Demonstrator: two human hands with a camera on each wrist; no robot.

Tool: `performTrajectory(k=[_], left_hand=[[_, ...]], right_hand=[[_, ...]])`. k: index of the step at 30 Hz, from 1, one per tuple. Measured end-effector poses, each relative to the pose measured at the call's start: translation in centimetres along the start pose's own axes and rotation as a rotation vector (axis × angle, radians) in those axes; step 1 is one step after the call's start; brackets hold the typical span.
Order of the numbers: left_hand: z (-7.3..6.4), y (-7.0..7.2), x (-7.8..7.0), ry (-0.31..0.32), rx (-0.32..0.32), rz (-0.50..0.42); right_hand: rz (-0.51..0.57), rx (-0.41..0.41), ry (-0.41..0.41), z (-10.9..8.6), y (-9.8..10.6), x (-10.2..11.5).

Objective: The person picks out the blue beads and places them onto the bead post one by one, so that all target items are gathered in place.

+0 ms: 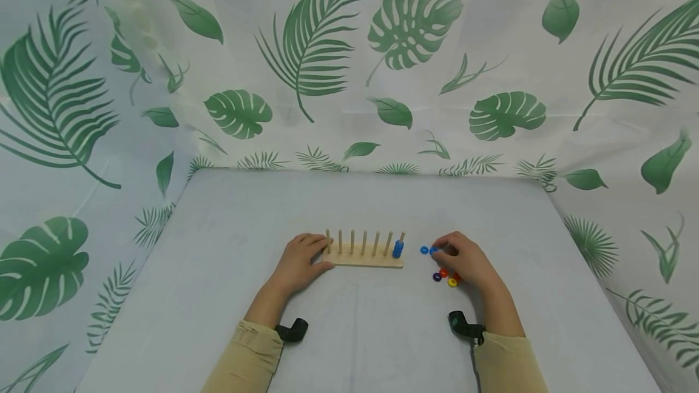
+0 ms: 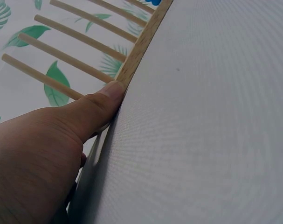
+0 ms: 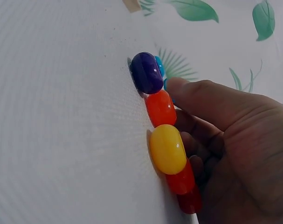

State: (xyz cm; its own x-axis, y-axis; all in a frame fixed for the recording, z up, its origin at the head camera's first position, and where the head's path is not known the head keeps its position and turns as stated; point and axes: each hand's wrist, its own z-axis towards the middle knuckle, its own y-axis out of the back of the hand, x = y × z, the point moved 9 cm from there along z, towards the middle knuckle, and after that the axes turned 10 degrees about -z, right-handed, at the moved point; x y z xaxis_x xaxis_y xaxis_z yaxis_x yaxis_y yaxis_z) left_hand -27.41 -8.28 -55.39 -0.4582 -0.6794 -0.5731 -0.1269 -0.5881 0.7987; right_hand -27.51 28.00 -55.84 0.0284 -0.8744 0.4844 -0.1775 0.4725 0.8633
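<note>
My left hand (image 1: 297,264) grips the left end of a wooden peg board (image 1: 360,262), its thumb (image 2: 101,98) pressed along the front edge. Several upright pegs stand in a row on the board. The rightmost one carries a stack of blue beads (image 1: 398,250); the pegs to its left are bare. To the right of the board, my right hand (image 1: 466,258) pinches a blue bead (image 1: 434,250) between thumb and fingers, low over the table. In the right wrist view the thumb and other beads mostly hide it. Another blue bead (image 1: 424,250) lies just left of the fingertips.
Below the right hand lie loose beads: a purple bead (image 3: 147,73), an orange bead (image 3: 161,108), a yellow bead (image 3: 168,149) and red ones (image 3: 181,181). A white cloth covers the table (image 1: 360,332). Leaf-printed sheets (image 1: 327,132) enclose the back and sides.
</note>
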Motion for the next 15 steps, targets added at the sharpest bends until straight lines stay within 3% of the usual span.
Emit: performTrajectory(k=[15], left_hand=[[0.0,0.04,0.05,-0.024,-0.02,0.007]], right_hand=[[-0.004,-0.018,-0.025,-0.31,0.42,0.14]])
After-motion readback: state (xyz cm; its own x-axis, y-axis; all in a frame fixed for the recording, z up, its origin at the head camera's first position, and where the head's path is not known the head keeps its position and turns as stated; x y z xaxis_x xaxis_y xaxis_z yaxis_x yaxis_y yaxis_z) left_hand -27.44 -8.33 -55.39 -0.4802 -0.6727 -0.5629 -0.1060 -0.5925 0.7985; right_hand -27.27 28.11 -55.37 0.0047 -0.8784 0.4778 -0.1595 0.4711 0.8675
